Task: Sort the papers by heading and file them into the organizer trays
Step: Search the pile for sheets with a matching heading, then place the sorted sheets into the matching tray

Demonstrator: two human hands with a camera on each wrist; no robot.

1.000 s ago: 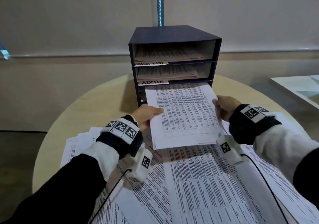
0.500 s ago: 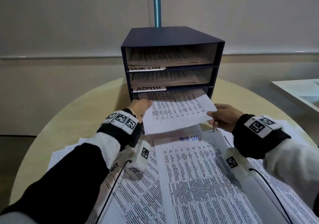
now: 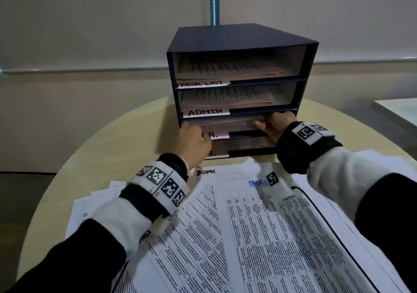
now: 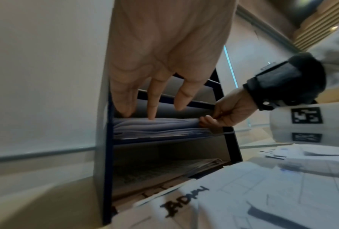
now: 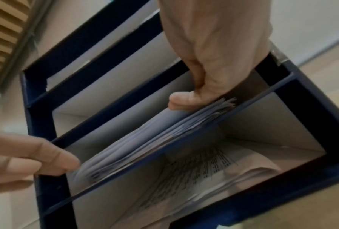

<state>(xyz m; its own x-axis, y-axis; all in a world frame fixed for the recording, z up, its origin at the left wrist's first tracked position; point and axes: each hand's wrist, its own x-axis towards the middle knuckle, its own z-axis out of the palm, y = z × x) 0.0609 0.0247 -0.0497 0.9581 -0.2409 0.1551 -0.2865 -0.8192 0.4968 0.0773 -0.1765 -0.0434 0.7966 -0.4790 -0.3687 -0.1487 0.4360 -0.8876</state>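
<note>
Sheet (image 3: pixel 228 123) now inside third tray (image 3: pixel 248 133), loose papers (image 3: pixel 259 225) below

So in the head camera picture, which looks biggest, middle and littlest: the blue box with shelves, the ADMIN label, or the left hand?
1. The blue box with shelves looks biggest.
2. The left hand is in the middle.
3. The ADMIN label looks littlest, though the hand is nearer the camera, so that gap is less sure.

The organizer (image 3: pixel 243 38) looks like matt navy board with pale, smooth inner walls. Thin white printed paper, slightly curled at its edges, fills the third tray (image 4: pixel 157 127). The desk (image 3: pixel 126 139) is smooth, pale wood-look laminate. White paper labels (image 3: pixel 205 112) carry black marker lettering.
</note>
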